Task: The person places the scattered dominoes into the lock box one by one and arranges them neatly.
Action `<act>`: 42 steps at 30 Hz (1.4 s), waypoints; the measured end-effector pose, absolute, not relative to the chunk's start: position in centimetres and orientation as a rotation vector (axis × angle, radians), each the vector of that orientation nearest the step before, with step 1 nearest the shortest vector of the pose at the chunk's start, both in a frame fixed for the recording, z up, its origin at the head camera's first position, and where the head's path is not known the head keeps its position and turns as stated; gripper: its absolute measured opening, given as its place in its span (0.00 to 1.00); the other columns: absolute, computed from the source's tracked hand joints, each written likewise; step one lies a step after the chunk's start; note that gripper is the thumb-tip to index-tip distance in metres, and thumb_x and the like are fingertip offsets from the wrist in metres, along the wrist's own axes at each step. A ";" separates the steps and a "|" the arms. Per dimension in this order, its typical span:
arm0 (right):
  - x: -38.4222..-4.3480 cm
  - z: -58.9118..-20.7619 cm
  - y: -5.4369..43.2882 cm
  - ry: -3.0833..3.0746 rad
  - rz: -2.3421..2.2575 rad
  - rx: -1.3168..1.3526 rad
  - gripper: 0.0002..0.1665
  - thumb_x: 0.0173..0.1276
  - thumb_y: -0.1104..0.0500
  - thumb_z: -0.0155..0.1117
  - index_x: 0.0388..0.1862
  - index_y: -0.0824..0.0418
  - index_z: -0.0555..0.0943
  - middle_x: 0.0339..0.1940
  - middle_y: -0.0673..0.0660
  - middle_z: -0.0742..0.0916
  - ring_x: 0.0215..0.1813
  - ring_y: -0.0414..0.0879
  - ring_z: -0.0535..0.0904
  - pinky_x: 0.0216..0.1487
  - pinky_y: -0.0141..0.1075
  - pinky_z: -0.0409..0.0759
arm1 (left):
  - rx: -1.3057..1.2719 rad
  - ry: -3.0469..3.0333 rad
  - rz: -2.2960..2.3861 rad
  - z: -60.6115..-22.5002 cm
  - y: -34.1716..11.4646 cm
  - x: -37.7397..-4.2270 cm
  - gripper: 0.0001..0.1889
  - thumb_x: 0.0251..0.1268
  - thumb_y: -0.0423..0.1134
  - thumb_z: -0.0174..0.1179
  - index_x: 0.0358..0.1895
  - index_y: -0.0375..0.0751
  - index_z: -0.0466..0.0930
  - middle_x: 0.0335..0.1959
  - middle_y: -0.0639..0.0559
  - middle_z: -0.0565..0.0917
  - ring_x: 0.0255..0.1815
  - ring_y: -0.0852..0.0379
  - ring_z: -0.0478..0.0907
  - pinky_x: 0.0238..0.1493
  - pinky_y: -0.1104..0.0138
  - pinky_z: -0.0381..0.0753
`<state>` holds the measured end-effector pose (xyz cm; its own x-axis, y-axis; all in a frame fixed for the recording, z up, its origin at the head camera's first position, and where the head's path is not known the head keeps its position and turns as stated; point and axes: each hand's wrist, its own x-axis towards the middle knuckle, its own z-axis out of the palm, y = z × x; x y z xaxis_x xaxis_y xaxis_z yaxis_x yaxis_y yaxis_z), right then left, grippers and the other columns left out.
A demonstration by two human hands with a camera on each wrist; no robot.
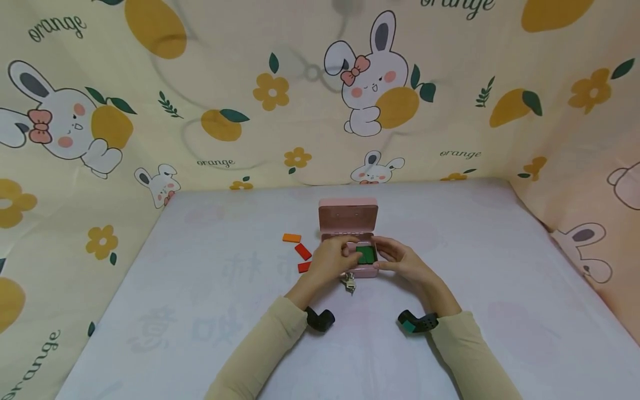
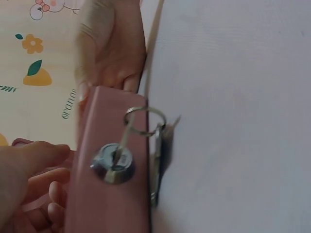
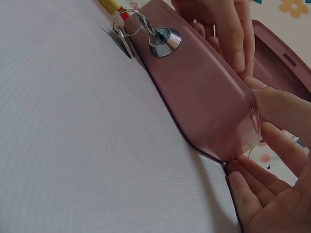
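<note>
A small pink metal cash box (image 1: 368, 273) stands with its lid (image 1: 348, 218) raised. Green blocks (image 1: 366, 255) lie inside. My left hand (image 1: 330, 260) reaches over the box's left side, fingertips down among the contents and right at the green blocks. In the left wrist view its thumb is above bent fingers, partly behind the box wall; I cannot tell whether it pinches anything. My right hand (image 1: 407, 263) holds the right side, its thumb (image 3: 282, 104) on the rim at the front corner and fingers lower along the side. A key with a ring (image 2: 146, 121) sits in the front lock (image 2: 114, 162).
Left of the box lie an orange block (image 1: 291, 238), a red block (image 1: 303, 251) and another red block (image 1: 304, 267), partly behind the left hand. A white cloth (image 1: 225, 322) covers the table. Patterned curtains (image 1: 300, 66) close off the back and sides.
</note>
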<state>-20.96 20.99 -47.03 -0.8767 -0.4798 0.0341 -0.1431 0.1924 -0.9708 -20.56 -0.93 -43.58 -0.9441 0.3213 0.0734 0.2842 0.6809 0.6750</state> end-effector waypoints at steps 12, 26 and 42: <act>-20.8 -46.5 21.0 2.205 -1.723 -0.569 0.41 0.64 0.67 0.64 0.71 0.76 0.57 0.73 0.76 0.62 0.75 0.71 0.55 0.67 0.20 0.64 | 0.564 2.825 1.195 -42.3 -2.4 -19.7 0.16 0.64 0.42 0.62 0.53 0.43 0.82 0.23 0.49 0.78 0.22 0.63 0.68 0.20 0.75 0.60; -20.9 -46.7 20.9 2.185 -1.736 -0.550 0.41 0.63 0.66 0.64 0.71 0.75 0.57 0.74 0.75 0.61 0.76 0.70 0.54 0.66 0.19 0.64 | 0.533 2.850 1.213 -42.6 -3.6 -18.6 0.16 0.63 0.40 0.62 0.53 0.43 0.82 0.26 0.50 0.78 0.27 0.61 0.69 0.24 0.76 0.61; -20.9 -46.9 20.9 2.185 -1.739 -0.540 0.42 0.63 0.67 0.65 0.71 0.74 0.58 0.74 0.75 0.62 0.76 0.69 0.53 0.66 0.18 0.64 | 0.457 2.854 1.297 -43.3 -5.3 -17.5 0.13 0.63 0.38 0.62 0.49 0.40 0.83 0.23 0.50 0.77 0.22 0.63 0.65 0.22 0.76 0.59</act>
